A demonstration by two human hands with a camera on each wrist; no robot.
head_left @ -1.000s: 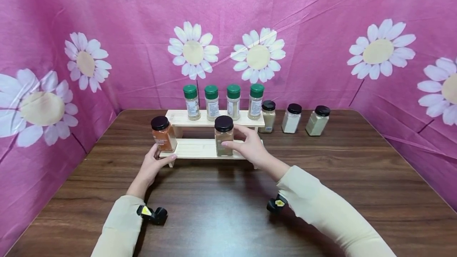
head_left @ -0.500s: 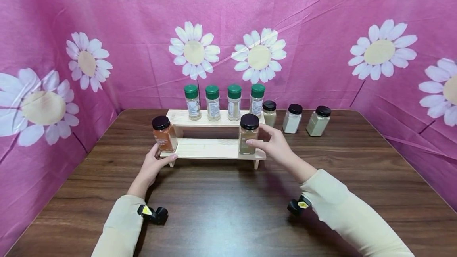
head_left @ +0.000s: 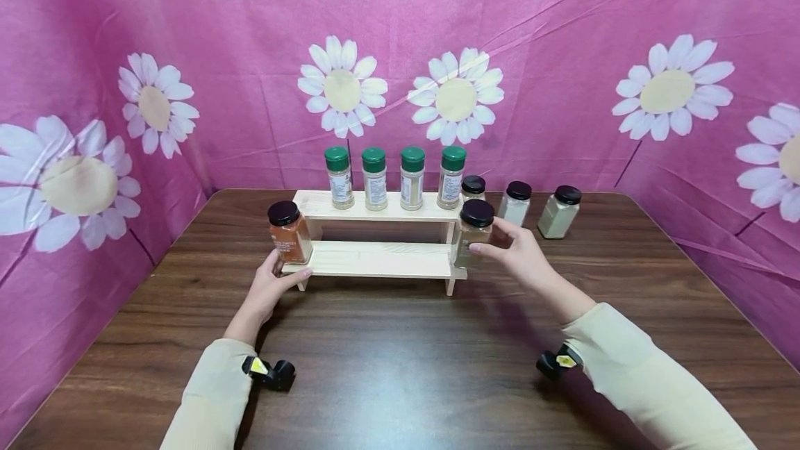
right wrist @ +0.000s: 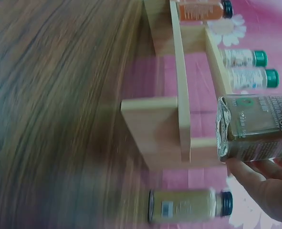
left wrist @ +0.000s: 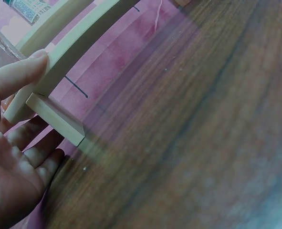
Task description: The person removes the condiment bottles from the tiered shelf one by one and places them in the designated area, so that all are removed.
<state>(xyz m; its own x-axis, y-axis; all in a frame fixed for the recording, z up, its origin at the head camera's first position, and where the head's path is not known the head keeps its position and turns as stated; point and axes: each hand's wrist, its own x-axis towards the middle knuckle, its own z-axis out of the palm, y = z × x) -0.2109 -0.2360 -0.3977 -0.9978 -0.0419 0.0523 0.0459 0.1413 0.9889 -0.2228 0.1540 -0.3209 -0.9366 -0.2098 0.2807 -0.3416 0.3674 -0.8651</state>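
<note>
Brown powder fills the cinnamon jar [head_left: 473, 236] that your right hand [head_left: 525, 259] holds, right of centre in the head view. Your right thumb presses one side of the glass and your fingers the other, so they are clamped on it below its black cap. You have the jar roughly upright over the right end of the lower shelf [head_left: 375, 260]; in the right wrist view, a gap shows between its base and the board.

Your left hand [head_left: 262, 297], left of centre in the head view, grips the left end of the two-tier wooden rack [head_left: 375, 215]. Your thumb lies on the edge of the lower board, and your other fingers reach beneath it, slightly apart, near the rack's leg [left wrist: 57, 119]. Just above that hand stands an orange-red spice jar [head_left: 292, 240] with a black cap; you can't tell from these views whether your fingers touch it.

Along the upper shelf, mid-frame, four green-capped shakers [head_left: 375, 182] stand in a row. To their right, you have three more black-capped jars on the dark wood-grain table [head_left: 387, 373]: a tan one [right wrist: 183, 205] partly hidden in the head view, a white one [head_left: 514, 208] and a pale green one [head_left: 559, 215]. Pink cloth [head_left: 400, 5] printed with white daisies [head_left: 456, 99] hangs behind.
</note>
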